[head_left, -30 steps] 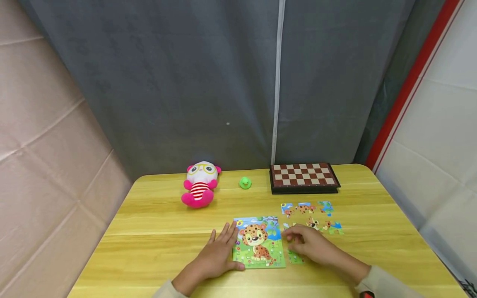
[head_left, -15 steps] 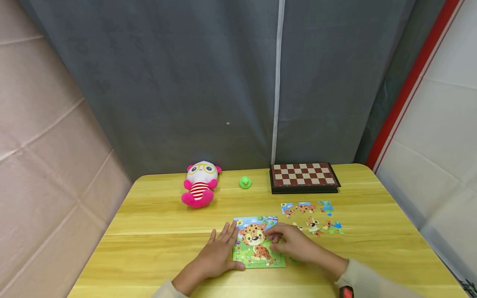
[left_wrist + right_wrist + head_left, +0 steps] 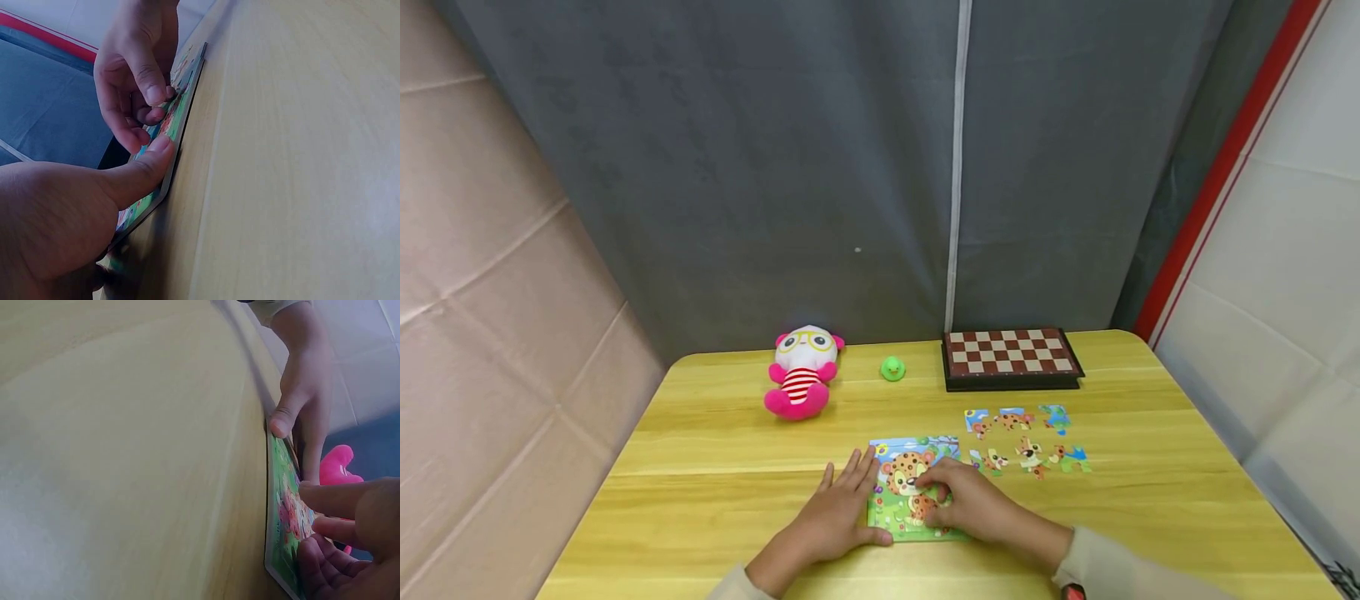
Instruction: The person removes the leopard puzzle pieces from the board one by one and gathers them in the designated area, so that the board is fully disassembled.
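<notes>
A square leopard-picture puzzle board (image 3: 891, 521) lies flat on the table. My left hand (image 3: 838, 512) rests along its left side, with straight fingers and the thumb on the lower left corner. Over the right half of the board is my right hand (image 3: 973, 500), its thumb and forefinger pinching a small thin puzzle piece (image 3: 179, 95), mostly hidden by the fingers. The right wrist view shows the fingertips low over the board's printed face. Several loose puzzle pieces (image 3: 1029, 452) lie to the right, beyond the right hand.
A pink and white plush panda (image 3: 801, 379) and a small green toy duck (image 3: 892, 368) stand toward the back of the wooden table (image 3: 715, 483). At the back right lies a folded chessboard case (image 3: 1011, 358). A grey curtain (image 3: 760, 167) hangs behind.
My right hand has moved left from beside the board to over its right half. Loose pieces it covered at the right now show. My left hand has stayed in place.
</notes>
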A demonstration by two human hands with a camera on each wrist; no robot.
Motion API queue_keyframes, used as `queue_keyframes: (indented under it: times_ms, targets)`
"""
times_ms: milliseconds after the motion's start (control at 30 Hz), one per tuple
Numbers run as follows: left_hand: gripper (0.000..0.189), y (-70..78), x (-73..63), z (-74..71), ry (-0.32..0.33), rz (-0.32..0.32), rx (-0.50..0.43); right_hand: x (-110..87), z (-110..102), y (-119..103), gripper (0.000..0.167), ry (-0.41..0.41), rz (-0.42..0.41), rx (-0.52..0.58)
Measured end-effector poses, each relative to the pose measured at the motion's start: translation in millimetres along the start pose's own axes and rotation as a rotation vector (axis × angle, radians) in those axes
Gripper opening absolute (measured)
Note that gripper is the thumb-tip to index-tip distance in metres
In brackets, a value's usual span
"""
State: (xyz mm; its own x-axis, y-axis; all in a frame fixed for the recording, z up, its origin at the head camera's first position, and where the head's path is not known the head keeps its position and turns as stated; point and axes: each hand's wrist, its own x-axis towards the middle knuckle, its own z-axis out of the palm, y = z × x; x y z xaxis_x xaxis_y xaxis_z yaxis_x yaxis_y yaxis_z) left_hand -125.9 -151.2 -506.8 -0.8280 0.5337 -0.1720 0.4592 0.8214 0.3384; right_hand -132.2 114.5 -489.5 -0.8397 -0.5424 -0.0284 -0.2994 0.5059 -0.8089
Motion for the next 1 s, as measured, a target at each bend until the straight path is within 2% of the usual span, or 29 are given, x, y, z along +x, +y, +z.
queue_keyframes:
  times_ms: [233,400,567,1000]
  targets:
    - [0.115,-0.9,0.0,1.0,0.001,0.0,0.0,0.5,4.8,1.1,0.057,-0.014,-0.011,-0.125]
    - [0.115,0.1,0.2,0.4,-0.001,-0.003,0.0,1.3,7.7,-0.5,0.048,-0.007,-0.039,-0.189]
    - [0.114,0.6,1.1,0.3,0.001,-0.008,0.004,2.8,8.5,-5.7,0.036,-0.007,-0.05,-0.199]
    - [0.115,0.4,1.5,1.1,-0.003,-0.014,0.003,3.2,7.6,-9.8,0.036,-0.032,-0.05,-0.175]
